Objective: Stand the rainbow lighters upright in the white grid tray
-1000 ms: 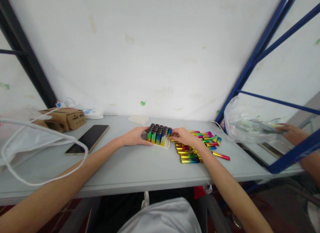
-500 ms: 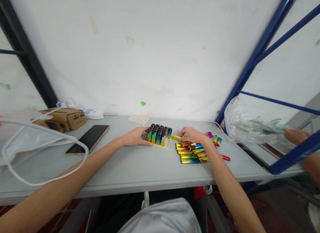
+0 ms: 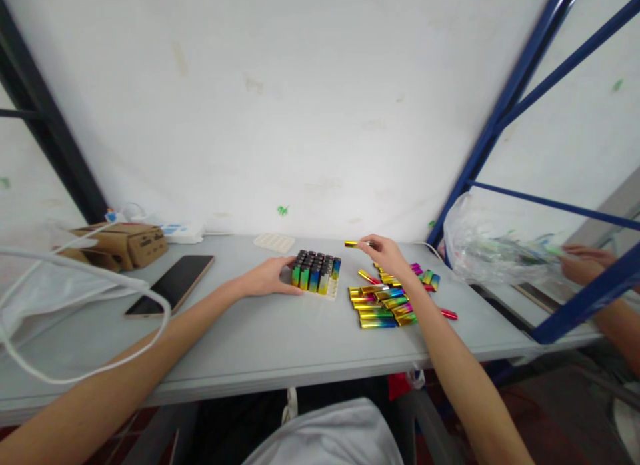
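Rows of lighters (image 3: 315, 273) with shiny green, blue and yellow bodies and dark tops stand upright in a white tray (image 3: 331, 291). My left hand (image 3: 270, 276) grips the left side of this tray, thumb at its near corner and fingers behind it. In my right hand (image 3: 384, 250) is a gold lighter (image 3: 351, 244), pinched by one end and held level above the table, right of the tray. Below that hand lies a loose pile of metallic lighters (image 3: 380, 313) in gold, red, blue and purple; my forearm partly hides it.
An unfilled white tray (image 3: 275, 242) lies near the wall. On the left are a phone (image 3: 173, 285), a cardboard box (image 3: 135, 244) and a white cable (image 3: 155, 348). To the right, past a blue metal frame (image 3: 475, 165), another person's hands (image 3: 583, 264) are at a plastic bag (image 3: 480, 248).
My right hand has risen off the pile with the gold lighter, moving up and away from me. My left hand stays at the tray. The view has shifted slightly.
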`<state>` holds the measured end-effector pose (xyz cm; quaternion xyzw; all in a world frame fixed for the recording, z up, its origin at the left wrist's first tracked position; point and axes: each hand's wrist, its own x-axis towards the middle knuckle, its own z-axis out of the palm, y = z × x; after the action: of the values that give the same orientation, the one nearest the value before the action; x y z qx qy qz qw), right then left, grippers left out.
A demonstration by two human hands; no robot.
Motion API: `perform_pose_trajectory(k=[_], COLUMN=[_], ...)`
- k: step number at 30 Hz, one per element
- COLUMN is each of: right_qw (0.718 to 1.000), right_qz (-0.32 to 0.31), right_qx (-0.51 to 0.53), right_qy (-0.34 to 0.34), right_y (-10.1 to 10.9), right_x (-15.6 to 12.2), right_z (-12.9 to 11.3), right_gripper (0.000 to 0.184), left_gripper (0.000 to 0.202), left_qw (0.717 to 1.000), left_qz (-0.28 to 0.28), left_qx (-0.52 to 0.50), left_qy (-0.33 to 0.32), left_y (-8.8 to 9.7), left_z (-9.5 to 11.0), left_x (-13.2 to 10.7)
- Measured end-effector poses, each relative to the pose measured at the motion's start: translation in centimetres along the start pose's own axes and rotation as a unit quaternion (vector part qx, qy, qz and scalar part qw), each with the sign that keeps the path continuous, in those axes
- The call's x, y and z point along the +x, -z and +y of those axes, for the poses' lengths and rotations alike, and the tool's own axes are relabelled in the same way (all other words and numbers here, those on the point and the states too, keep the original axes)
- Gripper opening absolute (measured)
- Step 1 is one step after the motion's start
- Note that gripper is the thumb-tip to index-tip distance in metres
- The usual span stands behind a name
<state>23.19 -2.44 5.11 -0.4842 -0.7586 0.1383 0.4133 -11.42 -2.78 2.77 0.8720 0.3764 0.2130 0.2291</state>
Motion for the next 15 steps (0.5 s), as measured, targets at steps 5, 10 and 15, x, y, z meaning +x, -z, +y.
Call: perform_pose_trajectory(k=[5,10,15], right_qw=[0.989,0.957,0.944], right_qz=[0.038,-0.001,-0.042], right_qx=[0.132,0.28,0.319], right_qy=[-0.048,-0.08,-0.077], right_y=[-1.1,-2.3,-3.1], right_x=[0.2,0.0,-0.2], right_z=[-0.5,-0.8,-1.5], right_gripper=[0.05,0.05,0.046], left_gripper=[0.079,0.077,0.076], left_qw=[1.0,1.0,1.0], left_qz=[0.002,-0.001,0.001], left_qx=[0.007,0.015,0.02], left_qy=[0.002,-0.002,0.003], left_y=[0.0,0.1,0.1], left_z=[0.1,0.0,0.2], left_x=[-0.1,-0.1,-0.1])
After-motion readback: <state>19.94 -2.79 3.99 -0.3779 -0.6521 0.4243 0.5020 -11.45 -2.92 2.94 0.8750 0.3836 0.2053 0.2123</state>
